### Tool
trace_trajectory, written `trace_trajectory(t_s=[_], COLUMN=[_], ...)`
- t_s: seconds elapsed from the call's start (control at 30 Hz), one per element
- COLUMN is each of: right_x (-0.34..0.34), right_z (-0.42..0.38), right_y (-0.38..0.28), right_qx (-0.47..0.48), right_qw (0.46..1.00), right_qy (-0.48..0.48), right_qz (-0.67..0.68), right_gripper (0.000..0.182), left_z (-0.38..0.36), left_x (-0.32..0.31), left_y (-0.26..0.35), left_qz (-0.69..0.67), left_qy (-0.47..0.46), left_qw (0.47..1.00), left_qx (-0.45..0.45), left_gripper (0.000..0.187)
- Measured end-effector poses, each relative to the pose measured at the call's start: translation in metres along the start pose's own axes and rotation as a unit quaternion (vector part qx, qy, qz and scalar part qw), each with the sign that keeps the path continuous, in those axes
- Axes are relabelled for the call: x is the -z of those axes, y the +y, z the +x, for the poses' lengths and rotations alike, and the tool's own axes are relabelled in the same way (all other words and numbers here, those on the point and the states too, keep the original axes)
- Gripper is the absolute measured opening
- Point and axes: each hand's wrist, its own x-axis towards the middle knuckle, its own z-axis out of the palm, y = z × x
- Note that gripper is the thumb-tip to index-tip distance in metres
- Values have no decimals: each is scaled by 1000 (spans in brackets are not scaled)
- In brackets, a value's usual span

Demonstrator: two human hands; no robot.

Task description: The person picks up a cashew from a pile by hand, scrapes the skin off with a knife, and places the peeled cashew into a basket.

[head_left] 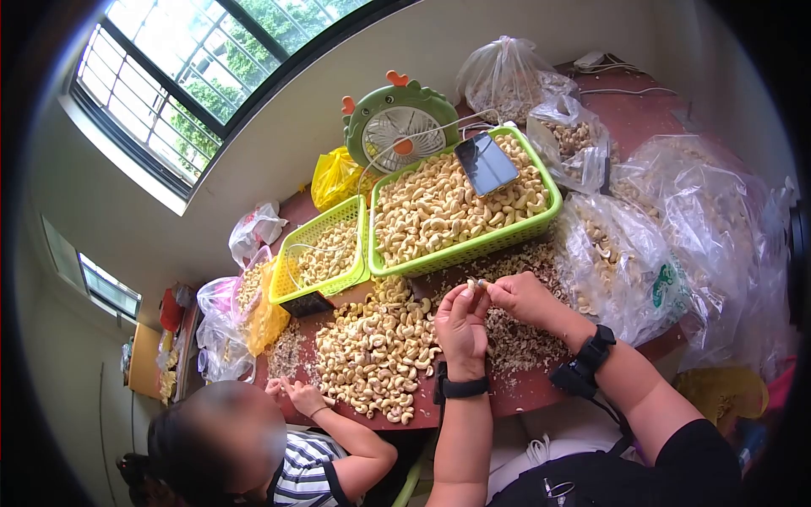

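My left hand (462, 334) is raised over the table's front part, thumb and fingertips pinched on a cashew nut (471, 286). From the right, my right hand (528, 297) meets it, its fingers closed at the nut; a small dark thing shows at its fingertips, too small to name. Below and left of my hands lies a loose heap of cashews (372, 346), some with brown skin patches. Crumbly brown skins (519, 342) are spread under my right hand. Both my wrists wear black bands.
Behind my hands stands a large green basket (473, 249) of cashews with a phone (487, 163) on top. A smaller yellow-green basket (325, 287) and a green fan (401, 127) are nearby. Plastic bags (625, 253) crowd the right. Another person's hands (300, 395) are at the heap's left.
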Motion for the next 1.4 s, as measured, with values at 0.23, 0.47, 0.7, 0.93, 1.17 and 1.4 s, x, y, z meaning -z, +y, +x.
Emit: trace_trajectory(t_s=[0.23, 0.47, 0.7, 0.93, 1.17, 1.4], right_x=[-4, -5, -2, -2, -1, 0], right_z=[2, 2, 0, 0, 0, -1], right_y=[4, 4, 0, -1, -1, -2], right_qx=[12, 9, -2, -24, -8, -29], right_qw=[1000, 1000, 1000, 999, 1000, 999], right_qy=[-11, -14, 2, -20, -21, -5], right_qz=[-12, -22, -3, 14, 2, 17], right_gripper=[39, 40, 37, 37, 37, 36], left_z=[2, 3, -2, 0, 2, -1], left_x=[0, 2, 0, 0, 2, 3], left_y=[-2, 0, -1, -1, -1, -2], left_qz=[-31, -21, -37, -45, -30, -34], left_qy=[43, 41, 18, 20, 4, 14], left_qw=[998, 999, 999, 998, 999, 999], left_qx=[24, 22, 27, 44, 41, 39], left_gripper=[9, 11, 12, 14, 14, 15])
